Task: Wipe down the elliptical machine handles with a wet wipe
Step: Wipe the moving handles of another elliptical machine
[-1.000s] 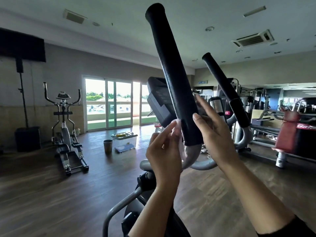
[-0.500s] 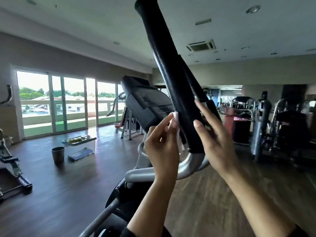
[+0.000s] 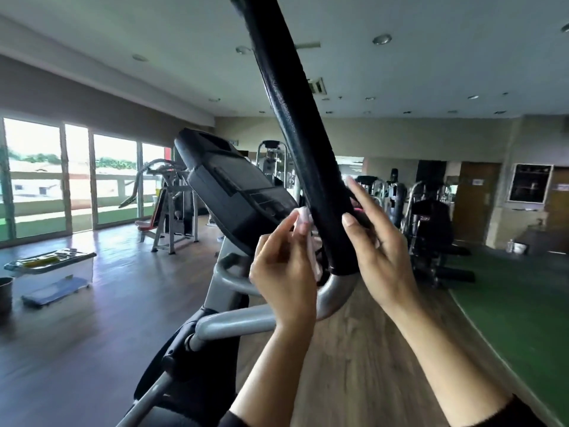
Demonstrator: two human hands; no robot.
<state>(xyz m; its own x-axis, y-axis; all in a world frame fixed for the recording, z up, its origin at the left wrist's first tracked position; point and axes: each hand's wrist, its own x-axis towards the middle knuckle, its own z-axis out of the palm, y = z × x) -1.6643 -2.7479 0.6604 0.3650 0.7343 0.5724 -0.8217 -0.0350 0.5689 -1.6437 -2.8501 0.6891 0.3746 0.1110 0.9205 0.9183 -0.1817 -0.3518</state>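
Observation:
A long black foam handle of the elliptical rises from a silver curved tube up past the top of the view. My left hand pinches a white wet wipe between fingers and thumb, just left of the handle's lower end. My right hand is on the right side of the same lower end, fingers straight and spread, fingertips against the foam. The machine's black console tilts behind the handle. The second handle is hidden behind the first.
Weight machines stand by the windows at left, more black machines at right. On the wooden floor at left sit a clear plastic storage box and a dark bin. Green matting covers the floor at right.
The view has swung right and closer to the handle. Both hands stay at the handle's lower end, the left still pinching the wipe; the other elliptical at left has left the view.

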